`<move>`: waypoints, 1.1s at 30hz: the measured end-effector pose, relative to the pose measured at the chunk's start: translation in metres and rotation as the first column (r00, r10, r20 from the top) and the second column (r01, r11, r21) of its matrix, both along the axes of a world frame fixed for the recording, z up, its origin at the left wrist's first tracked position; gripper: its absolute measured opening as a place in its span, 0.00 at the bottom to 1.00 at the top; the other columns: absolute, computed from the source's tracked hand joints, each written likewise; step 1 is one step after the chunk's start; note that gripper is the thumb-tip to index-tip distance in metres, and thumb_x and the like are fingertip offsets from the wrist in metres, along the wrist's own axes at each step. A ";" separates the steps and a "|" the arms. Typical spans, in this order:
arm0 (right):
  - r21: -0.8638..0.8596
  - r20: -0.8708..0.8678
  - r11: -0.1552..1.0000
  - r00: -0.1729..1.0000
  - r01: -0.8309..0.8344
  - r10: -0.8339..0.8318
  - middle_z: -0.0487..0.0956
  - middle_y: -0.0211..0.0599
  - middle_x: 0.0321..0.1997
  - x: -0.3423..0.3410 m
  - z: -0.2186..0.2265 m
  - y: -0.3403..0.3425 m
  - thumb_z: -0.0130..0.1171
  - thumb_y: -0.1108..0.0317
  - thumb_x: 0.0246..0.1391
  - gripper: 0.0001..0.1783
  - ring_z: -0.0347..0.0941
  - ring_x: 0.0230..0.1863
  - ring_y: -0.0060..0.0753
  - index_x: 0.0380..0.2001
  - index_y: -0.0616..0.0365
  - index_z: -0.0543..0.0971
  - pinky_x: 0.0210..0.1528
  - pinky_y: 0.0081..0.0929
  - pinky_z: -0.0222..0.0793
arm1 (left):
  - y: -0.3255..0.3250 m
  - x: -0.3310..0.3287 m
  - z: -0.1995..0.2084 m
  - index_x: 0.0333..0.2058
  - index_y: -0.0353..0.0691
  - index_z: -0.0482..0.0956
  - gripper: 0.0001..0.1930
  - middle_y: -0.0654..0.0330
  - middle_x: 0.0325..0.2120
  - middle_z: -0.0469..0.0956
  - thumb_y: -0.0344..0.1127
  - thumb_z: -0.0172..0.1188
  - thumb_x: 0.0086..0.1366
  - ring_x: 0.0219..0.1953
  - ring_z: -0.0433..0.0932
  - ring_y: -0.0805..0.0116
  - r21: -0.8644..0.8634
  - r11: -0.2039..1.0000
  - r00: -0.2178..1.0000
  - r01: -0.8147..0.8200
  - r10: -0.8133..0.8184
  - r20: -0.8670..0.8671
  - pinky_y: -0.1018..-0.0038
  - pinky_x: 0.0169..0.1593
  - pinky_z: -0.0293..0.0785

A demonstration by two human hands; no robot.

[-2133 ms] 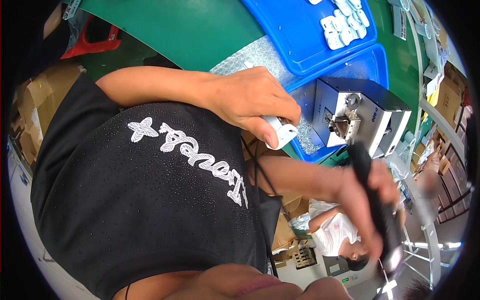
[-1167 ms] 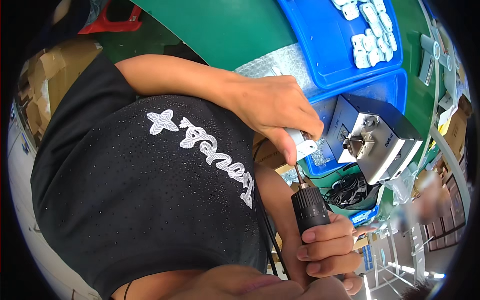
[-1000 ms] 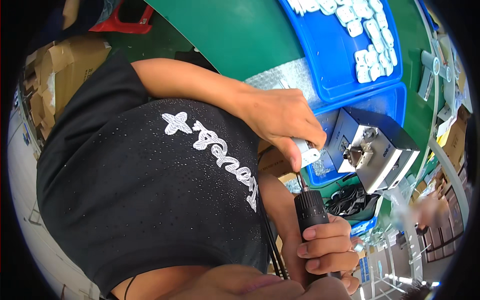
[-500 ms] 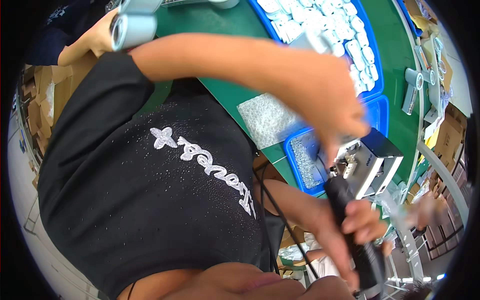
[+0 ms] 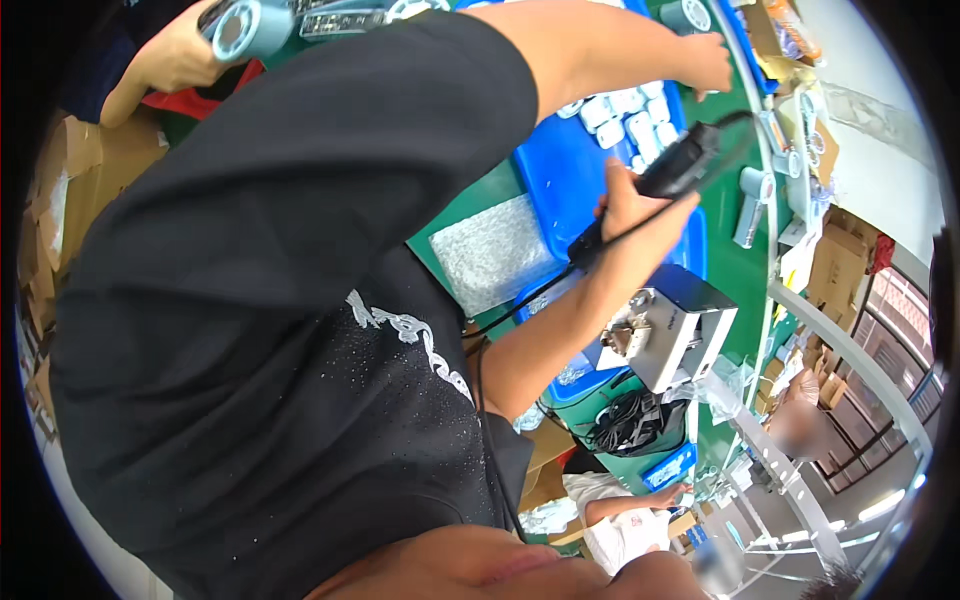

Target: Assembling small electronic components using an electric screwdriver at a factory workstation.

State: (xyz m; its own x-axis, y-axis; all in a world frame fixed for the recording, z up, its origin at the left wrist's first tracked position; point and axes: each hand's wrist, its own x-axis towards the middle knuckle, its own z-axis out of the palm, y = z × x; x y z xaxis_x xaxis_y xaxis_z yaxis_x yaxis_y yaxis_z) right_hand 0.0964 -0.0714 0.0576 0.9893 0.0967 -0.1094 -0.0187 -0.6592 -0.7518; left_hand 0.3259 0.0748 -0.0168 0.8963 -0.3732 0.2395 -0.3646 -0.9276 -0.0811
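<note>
My right hand (image 5: pixel 632 205) is wrapped round a black electric screwdriver (image 5: pixel 675 165), tilted with its narrow end down toward the left. A black cable loops from its rear. My left hand (image 5: pixel 708 65) is stretched far across the green table with its fingers curled. Right beside it lies a light-blue cylinder-headed device (image 5: pixel 687 15); whether the hand touches it, or holds anything, I cannot make out. Below my left forearm is a blue tray (image 5: pixel 560 190) with many white plastic parts (image 5: pixel 645 130). Bubble wrap (image 5: pixel 495 250) lies nearer my body.
A black-and-white boxy machine (image 5: pixel 680 330) stands beside a small blue bin (image 5: pixel 575 375). Bundled black cables (image 5: pixel 635 420) lie nearby. Another light-blue device (image 5: pixel 752 205) rests near the far table edge. At upper left a co-worker's hand (image 5: pixel 180 50) holds a similar device (image 5: pixel 252 30).
My left hand has swung away from the screwdriver's tip toward the far table edge. The screwdriver in my right hand has moved up over the trays, its narrow end now pointing down left.
</note>
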 end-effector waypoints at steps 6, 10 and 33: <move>-0.387 0.110 0.922 0.991 -0.022 0.070 0.81 0.54 0.34 0.018 -0.011 0.020 0.77 0.61 0.33 0.40 0.80 0.35 0.51 0.48 0.66 0.67 0.42 0.38 0.74 | 0.028 -0.009 0.035 0.54 0.56 0.74 0.28 0.62 0.52 0.74 0.59 0.61 0.57 0.60 0.68 0.60 -0.412 0.911 0.948 -0.028 0.155 0.277 0.53 0.59 0.61; -0.476 0.131 0.879 0.987 -0.020 0.093 0.80 0.61 0.43 0.034 -0.029 0.020 0.77 0.53 0.34 0.42 0.77 0.48 0.61 0.47 0.65 0.68 0.51 0.45 0.71 | 0.033 -0.043 0.145 0.48 0.50 0.78 0.22 0.53 0.46 0.76 0.54 0.54 0.61 0.53 0.74 0.52 -0.623 0.780 0.989 -0.059 0.130 0.069 0.56 0.48 0.73; 0.767 0.007 0.601 0.940 -0.224 0.341 0.78 0.42 0.28 -0.077 0.047 -0.030 0.65 0.71 0.53 0.31 0.65 0.15 0.23 0.56 0.58 0.61 0.20 0.24 0.67 | 0.178 -0.396 0.001 0.52 0.47 0.72 0.29 0.61 0.49 0.74 0.43 0.69 0.50 0.62 0.64 0.58 0.013 0.892 0.868 -0.452 0.436 0.238 0.53 0.66 0.47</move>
State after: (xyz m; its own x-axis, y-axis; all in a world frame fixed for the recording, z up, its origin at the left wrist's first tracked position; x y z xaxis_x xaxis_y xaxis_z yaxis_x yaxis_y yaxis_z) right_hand 0.0192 -0.1014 0.1043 0.8802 0.4744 0.0114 -0.0631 0.1408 -0.9880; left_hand -0.0702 0.2533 -0.0160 0.8972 0.0294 0.4407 0.1192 -0.9769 -0.1776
